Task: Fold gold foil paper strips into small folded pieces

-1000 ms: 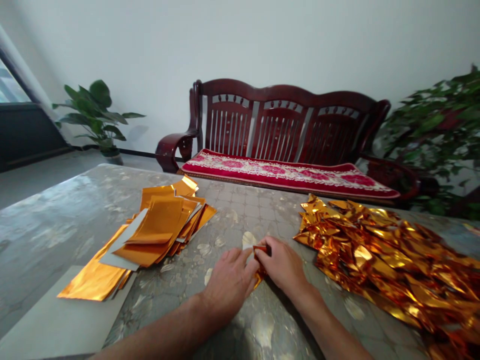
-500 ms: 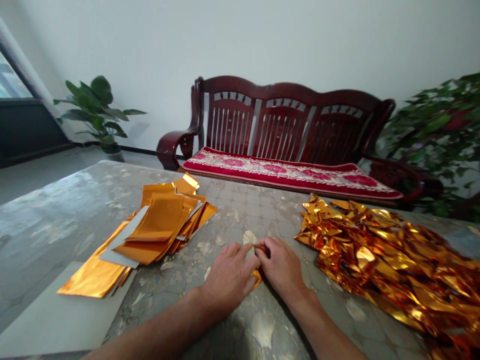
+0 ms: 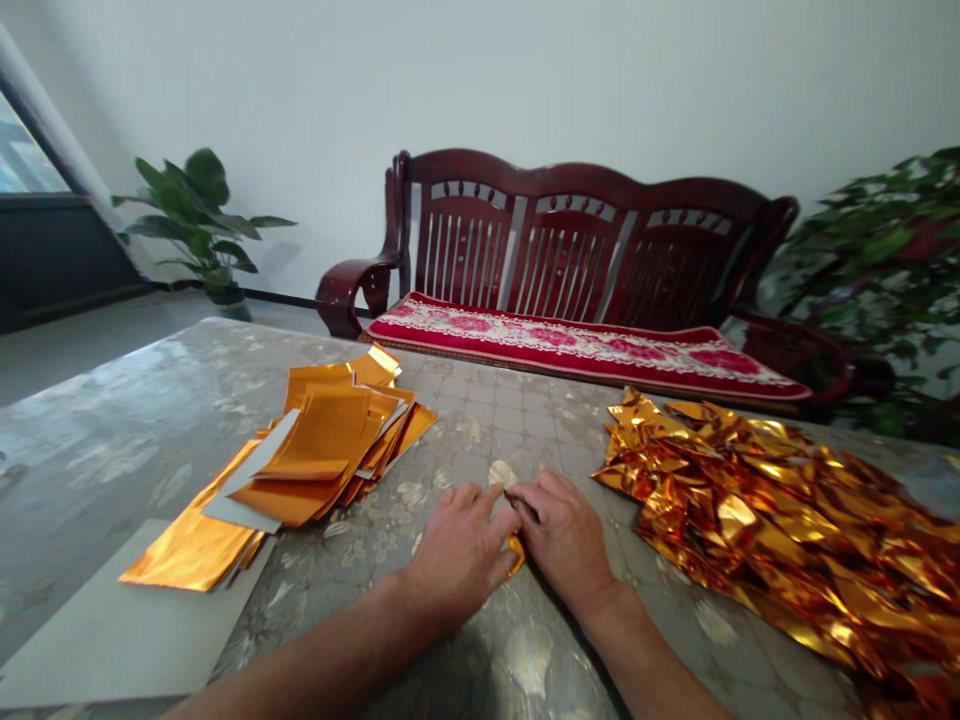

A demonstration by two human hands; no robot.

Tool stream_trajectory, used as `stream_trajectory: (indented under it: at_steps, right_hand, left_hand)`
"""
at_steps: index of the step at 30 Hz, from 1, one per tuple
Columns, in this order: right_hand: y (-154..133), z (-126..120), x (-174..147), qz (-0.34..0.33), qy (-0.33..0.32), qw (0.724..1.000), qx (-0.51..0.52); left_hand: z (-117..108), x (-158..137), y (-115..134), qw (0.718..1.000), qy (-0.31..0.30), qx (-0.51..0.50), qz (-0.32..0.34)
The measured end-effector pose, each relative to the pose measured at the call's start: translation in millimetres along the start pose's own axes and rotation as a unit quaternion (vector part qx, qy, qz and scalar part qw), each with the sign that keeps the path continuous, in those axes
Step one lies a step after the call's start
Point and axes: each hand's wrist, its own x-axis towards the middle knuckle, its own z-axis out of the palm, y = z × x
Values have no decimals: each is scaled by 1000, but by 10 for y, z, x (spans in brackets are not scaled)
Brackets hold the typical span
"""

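Note:
My left hand (image 3: 461,545) rests low over the patterned tabletop, its fingers bent onto a small piece of gold foil paper (image 3: 517,555). Only an edge of that paper shows between the hands; the rest is covered. Against its far end, my right hand (image 3: 564,535) pinches with thumb and forefinger, close to the left fingertips. To the left lies a loose stack of flat gold foil sheets (image 3: 319,430), some with white backs. On the right spreads a heap of folded gold foil pieces (image 3: 750,510), shiny and pointed.
A pale grey board (image 3: 127,630) lies under the near end of the stack. Behind the table (image 3: 487,400) stands a dark red wooden bench (image 3: 570,240) with a red floral cushion (image 3: 555,335). Potted plants (image 3: 199,220) stand at both sides.
My right fingers have shifted slightly on the folded foil paper, and a bit more of its near edge shows. The left hand stays almost still. The view has moved a little.

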Motion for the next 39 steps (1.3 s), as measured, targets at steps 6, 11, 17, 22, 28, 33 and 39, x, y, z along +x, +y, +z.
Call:
stream_trajectory:
  at_steps: [6, 11, 17, 22, 28, 33, 39]
  right_hand:
    - [-49, -50, 6, -19, -14, 999, -40]
    - [-85, -40, 2, -2, -14, 999, -50]
    - [-77, 8, -11, -1, 14, 999, -44]
    - [-56, 49, -14, -31, 46, 998, -37]
    - [-61, 16, -6, -47, 31, 997, -48]
    - [-75, -20, -3, -50, 9, 997, -55]
    - [-70, -39, 14, -40, -20, 998, -54]
  left_hand:
    - [-10, -4, -6, 1000, -2, 2, 1]
    - [-18, -7, 3, 1000, -4, 7, 2]
    - [-52, 4, 21, 1000, -22, 9, 0]
    - [-55, 7, 22, 1000, -28, 12, 1]
    - [-42, -1, 23, 1000, -19, 16, -2]
    - [-36, -2, 27, 1000, -20, 19, -2]
    - [-51, 3, 16, 1000, -16, 20, 5]
